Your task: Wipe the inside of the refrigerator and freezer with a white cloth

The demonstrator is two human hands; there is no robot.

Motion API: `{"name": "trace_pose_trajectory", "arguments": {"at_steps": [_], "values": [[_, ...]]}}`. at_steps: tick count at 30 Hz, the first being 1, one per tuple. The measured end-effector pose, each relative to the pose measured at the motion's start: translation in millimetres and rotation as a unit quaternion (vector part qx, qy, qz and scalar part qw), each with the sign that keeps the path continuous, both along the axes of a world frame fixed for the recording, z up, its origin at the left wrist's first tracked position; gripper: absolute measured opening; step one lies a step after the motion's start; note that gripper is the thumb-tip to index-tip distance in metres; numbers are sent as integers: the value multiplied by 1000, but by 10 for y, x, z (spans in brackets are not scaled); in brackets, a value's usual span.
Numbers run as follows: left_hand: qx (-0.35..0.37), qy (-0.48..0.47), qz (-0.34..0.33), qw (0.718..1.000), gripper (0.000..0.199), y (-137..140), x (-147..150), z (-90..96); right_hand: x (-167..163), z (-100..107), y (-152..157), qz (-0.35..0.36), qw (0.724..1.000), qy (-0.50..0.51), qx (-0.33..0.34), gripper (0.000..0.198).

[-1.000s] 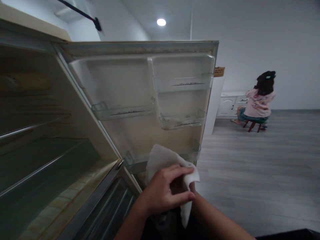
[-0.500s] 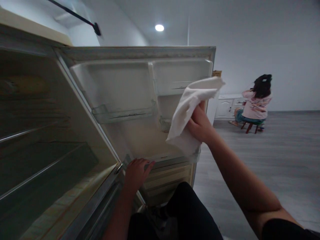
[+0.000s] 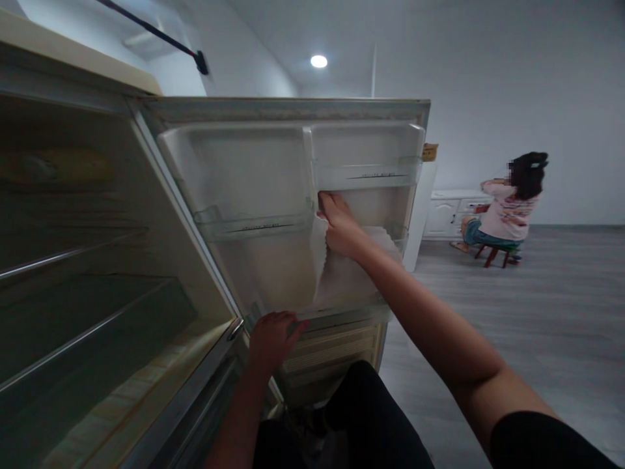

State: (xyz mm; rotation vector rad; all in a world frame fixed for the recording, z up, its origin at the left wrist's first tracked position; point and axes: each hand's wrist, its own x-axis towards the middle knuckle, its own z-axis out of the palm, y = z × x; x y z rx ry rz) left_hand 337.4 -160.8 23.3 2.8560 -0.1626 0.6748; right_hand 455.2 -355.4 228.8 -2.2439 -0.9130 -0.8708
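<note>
The fridge door (image 3: 254,176) stands wide open, and everything here sits against its inner face. The right hand (image 3: 339,225) presses a white cloth (image 3: 351,273) flat to the door liner just below the upper right door shelf (image 3: 366,172), fingers closed over the cloth's top edge. The cloth hangs down toward the door's bottom shelf. The left hand (image 3: 271,335) curls around the door's lower edge, gripping it. Far beyond the door, a person (image 3: 508,202) sits on a small stool.
</note>
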Motion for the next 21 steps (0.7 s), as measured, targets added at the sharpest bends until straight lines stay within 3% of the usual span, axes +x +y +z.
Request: {"name": "trace_pose_trajectory", "arguments": {"at_steps": [4,7,10,13,15,16,21], "values": [[-12,-9,5,1000,37,-23,-7,-10,-22,-6,33,-33,999,-21,-2,33],[-41,-7,-3,999,37,-14,-2,-26,-142,-78,-21,-63,998,-4,-31,35],[-135,-3,-23,991,39,-47,-5,19,-221,-150,-65,-72,997,-27,-21,36],[-290,-97,-64,950,67,-216,-54,213,-311,-222,-87,-38,993,-111,5,36],[-335,-198,-96,916,94,-401,-123,426,-432,-289,-102,0,989,-150,10,35],[-341,-227,-105,906,96,-499,-165,545,-510,-334,-114,15,987,-158,14,34],[-394,-277,-32,876,29,-833,-368,1062,-911,-785,-242,-22,986,-118,119,29]]}}
